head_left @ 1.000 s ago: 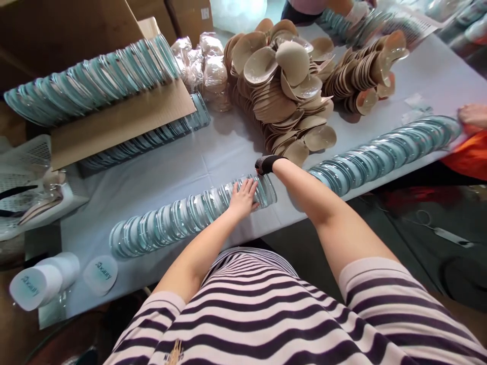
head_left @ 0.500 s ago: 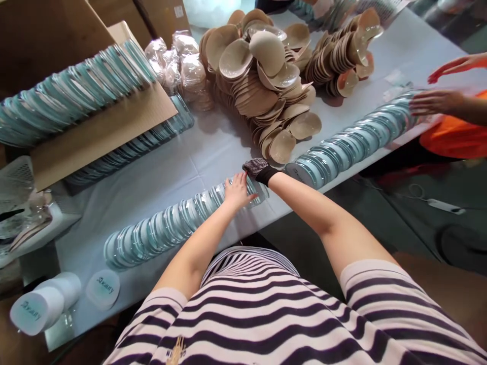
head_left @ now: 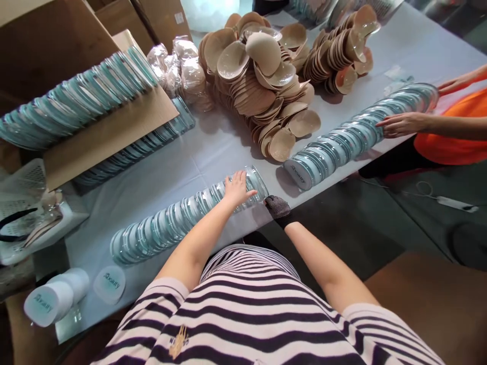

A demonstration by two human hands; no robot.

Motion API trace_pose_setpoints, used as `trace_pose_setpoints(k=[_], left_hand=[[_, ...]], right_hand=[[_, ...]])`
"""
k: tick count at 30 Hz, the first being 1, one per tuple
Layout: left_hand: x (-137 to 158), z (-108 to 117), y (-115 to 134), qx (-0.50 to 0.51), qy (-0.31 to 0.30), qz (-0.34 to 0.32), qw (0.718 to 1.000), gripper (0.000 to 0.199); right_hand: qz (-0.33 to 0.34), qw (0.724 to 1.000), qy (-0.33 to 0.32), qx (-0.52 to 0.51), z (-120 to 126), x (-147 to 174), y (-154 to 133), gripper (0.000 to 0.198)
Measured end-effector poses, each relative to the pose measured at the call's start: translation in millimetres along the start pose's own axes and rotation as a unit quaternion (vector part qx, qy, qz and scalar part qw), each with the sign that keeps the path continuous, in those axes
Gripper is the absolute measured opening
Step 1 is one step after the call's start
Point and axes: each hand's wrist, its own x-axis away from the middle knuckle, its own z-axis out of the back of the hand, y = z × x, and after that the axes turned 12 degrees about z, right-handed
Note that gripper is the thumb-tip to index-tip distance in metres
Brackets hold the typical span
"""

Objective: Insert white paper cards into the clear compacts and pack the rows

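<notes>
A long row of clear round plastic cases [head_left: 167, 223] with pale discs inside lies slanting along the table's near side. My left hand [head_left: 236, 190], bare, rests on top of the row near its right end, fingers spread and thumb out. My right hand [head_left: 278, 208], in a dark mesh glove, is at the row's right end by the table edge. Its fingers look curled together, with the tips close to the last case; what they hold, if anything, is hidden.
Beige cups [head_left: 254, 91] pile up at the back middle. Right of me, another person's hand [head_left: 403, 124] touches a second row of cases [head_left: 335, 152]. A carton [head_left: 114, 134] of cases stands left, a white basket [head_left: 72, 223] beside it. White printed discs [head_left: 109, 285] lie front left.
My right hand has moved from the far side of the row's end down to its near side. My left hand stays on the row. The other person's hand shifted left along their row.
</notes>
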Motion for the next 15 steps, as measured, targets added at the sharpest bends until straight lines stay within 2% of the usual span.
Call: trace_pose_setpoints(k=[3,6,7,8,10,11,12,14,15], left_hand=[[8.8,3.0,0.6,0.026,0.003,0.009,1.000,0.090],[27.6,12.2,-24.7,0.069,0.044,0.004,0.997,0.085],[35.1,16.6,-43.3,0.078,0.071,0.015,0.994,0.082],[43.6,21.7,-68.0,0.081,0.100,0.043,0.991,0.078],[67.2,32.8,-133.8,0.077,0.164,0.163,0.970,0.071],[84.0,38.1,-172.1,0.074,0.200,0.250,0.945,0.068],[104.2,42.3,-211.0,0.072,0.236,0.345,0.906,0.066],[151.6,45.2,-280.7,0.092,0.287,0.528,0.794,0.066],[175.4,43.0,-307.7,0.120,0.293,0.597,0.737,0.067]], right_hand=[[-0.013,1.000,0.022,-0.014,-7.3,8.1,-2.8,0.031],[-0.027,0.997,0.077,-0.017,-2.5,18.2,-3.6,0.047],[-0.039,0.992,0.115,-0.025,1.3,18.3,-1.2,0.052],[-0.068,0.976,0.192,-0.074,6.2,14.9,2.3,0.052],[-0.092,0.938,0.291,-0.163,18.3,-3.7,9.8,0.057],[-0.101,0.926,0.309,-0.194,24.8,-17.8,11.7,0.063],[-0.106,0.923,0.303,-0.213,30.9,-33.1,11.4,0.069],[-0.104,0.935,0.255,-0.225,39.7,-60.8,4.7,0.077],[-0.102,0.942,0.228,-0.224,41.9,-70.8,-0.6,0.079]])
